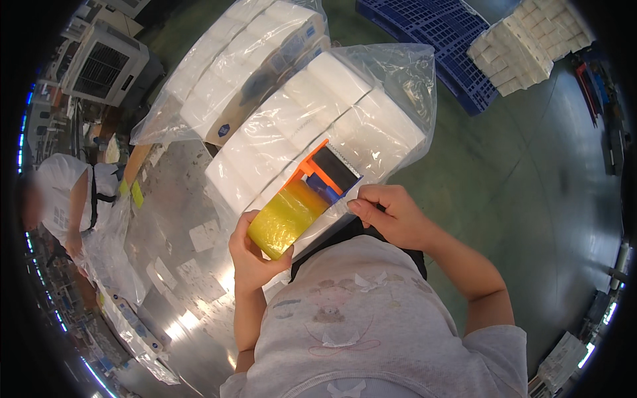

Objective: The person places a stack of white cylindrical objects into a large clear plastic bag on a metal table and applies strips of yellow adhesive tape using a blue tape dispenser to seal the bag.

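Observation:
My left hand (253, 262) is wrapped round the yellow tape roll of an orange and blue tape dispenser (317, 166), its black roller and toothed edge pointing away from me. Just right of the dispenser, my right hand (393, 215) is closed in a pinch. Whatever its fingertips hold is too small to make out. Under the dispenser lies a clear plastic bag (401, 73) packed with white paper rolls (269, 136). The bag's loose film spreads out at its far right end.
A second bagged pack of white rolls (232, 63) lies beyond, to the left. The metal table (176, 225) carries paper scraps. At the left, a person (66, 192) stands by more plastic film. A blue pallet (431, 33) and stacked white packs (524, 50) are at the far right.

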`<state>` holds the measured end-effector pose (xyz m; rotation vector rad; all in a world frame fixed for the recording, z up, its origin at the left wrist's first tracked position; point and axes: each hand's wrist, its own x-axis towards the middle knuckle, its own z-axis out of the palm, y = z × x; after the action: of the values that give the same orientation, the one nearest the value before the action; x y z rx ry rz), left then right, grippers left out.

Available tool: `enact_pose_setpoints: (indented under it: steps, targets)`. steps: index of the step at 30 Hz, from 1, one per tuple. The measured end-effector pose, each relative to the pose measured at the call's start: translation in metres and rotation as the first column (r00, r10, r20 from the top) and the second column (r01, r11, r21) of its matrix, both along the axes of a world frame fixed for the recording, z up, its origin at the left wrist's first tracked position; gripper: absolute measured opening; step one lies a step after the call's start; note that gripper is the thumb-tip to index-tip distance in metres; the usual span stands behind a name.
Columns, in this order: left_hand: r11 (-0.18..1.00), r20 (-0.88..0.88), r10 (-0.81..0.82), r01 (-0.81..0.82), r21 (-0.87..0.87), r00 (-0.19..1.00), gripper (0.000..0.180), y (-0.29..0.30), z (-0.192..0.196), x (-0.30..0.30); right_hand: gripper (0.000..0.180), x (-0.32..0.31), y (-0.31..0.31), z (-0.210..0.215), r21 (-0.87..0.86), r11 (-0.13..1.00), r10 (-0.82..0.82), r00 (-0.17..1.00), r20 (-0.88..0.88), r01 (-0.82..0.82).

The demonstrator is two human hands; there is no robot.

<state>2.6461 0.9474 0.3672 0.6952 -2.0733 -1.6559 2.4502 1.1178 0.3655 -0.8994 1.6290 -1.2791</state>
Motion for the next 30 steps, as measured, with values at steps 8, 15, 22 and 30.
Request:
enact_pose_setpoints:
  steps: [8,15,22,30]
  targets:
    - [0.972,0.063,-0.113,0.097,0.214,0.992,0.065,-0.002,-0.012,-0.001,0.024,0.016,0.002,-0.008,-0.102,0.986,-0.064,0.873,0.484,0.129]
    - [0.982,0.207,-0.116,0.143,-0.124,0.972,0.069,0.002,0.01,-0.014,0.025,0.02,0.008,-0.008,-0.087,0.992,-0.043,0.883,0.467,0.095]
    - [0.887,0.218,-0.043,0.138,-0.441,0.975,0.069,0.011,0.01,-0.018,0.019,0.02,0.003,0.005,-0.099,0.995,0.015,0.886,0.464,0.035]
    - [0.892,0.167,-0.07,0.137,-0.43,0.983,0.06,0.015,0.019,-0.012,0.019,0.006,0.02,0.027,0.046,0.991,0.107,0.954,0.279,-0.124]
